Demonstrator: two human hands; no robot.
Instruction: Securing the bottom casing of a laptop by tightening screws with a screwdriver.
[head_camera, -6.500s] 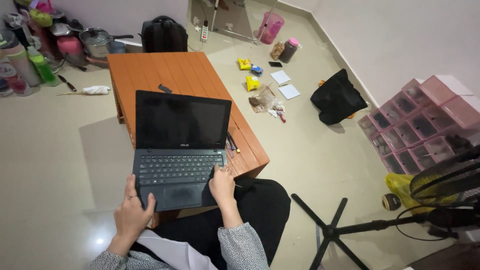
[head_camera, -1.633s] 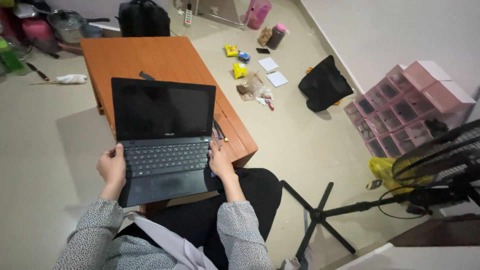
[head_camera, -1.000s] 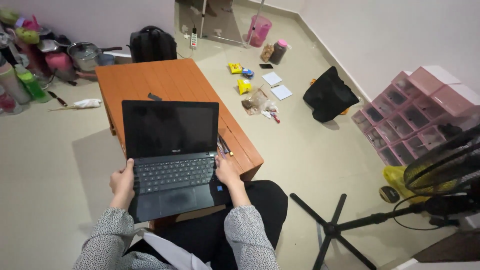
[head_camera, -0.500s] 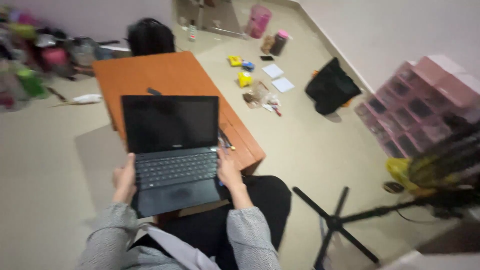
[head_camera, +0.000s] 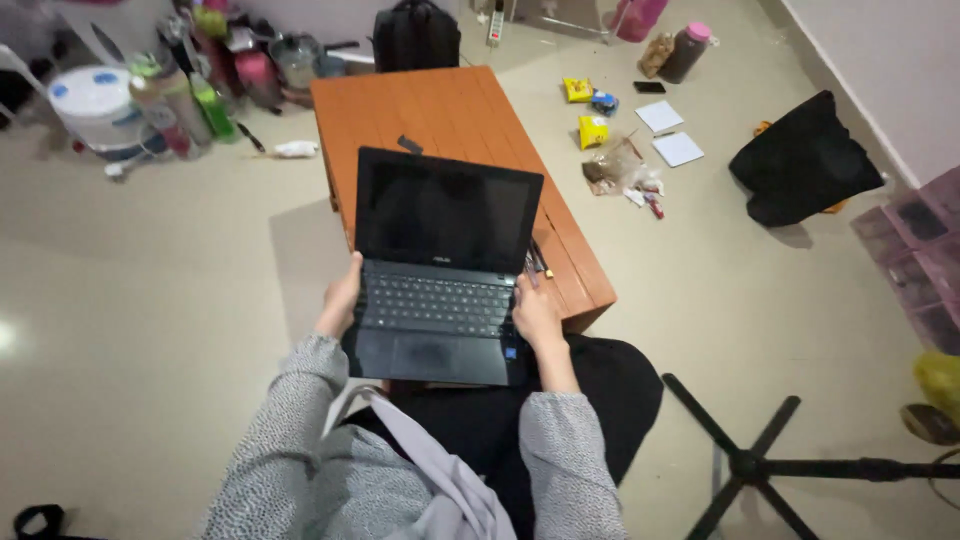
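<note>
An open black laptop (head_camera: 440, 270) with a dark screen rests over my lap, its far part above the near end of a low orange wooden table (head_camera: 440, 110). My left hand (head_camera: 342, 300) grips the left edge of the keyboard half. My right hand (head_camera: 535, 315) holds the right edge, fingers curled on the side. A small dark flat object (head_camera: 410, 144) lies on the tabletop just beyond the screen. Pens (head_camera: 538, 262) lie on the table beside the laptop's right side.
A black backpack (head_camera: 415, 32) stands behind the table. Bottles, pots and a white tub (head_camera: 95, 105) crowd the far left. Snack packets, papers and a phone (head_camera: 648, 87) litter the floor on the right, near a black bag (head_camera: 800, 160). A fan stand's black legs (head_camera: 750, 465) spread at right.
Both hands moved from the keyboard and front edge to the laptop's two sides. The view swung about; the laptop stays on my lap against the table.
</note>
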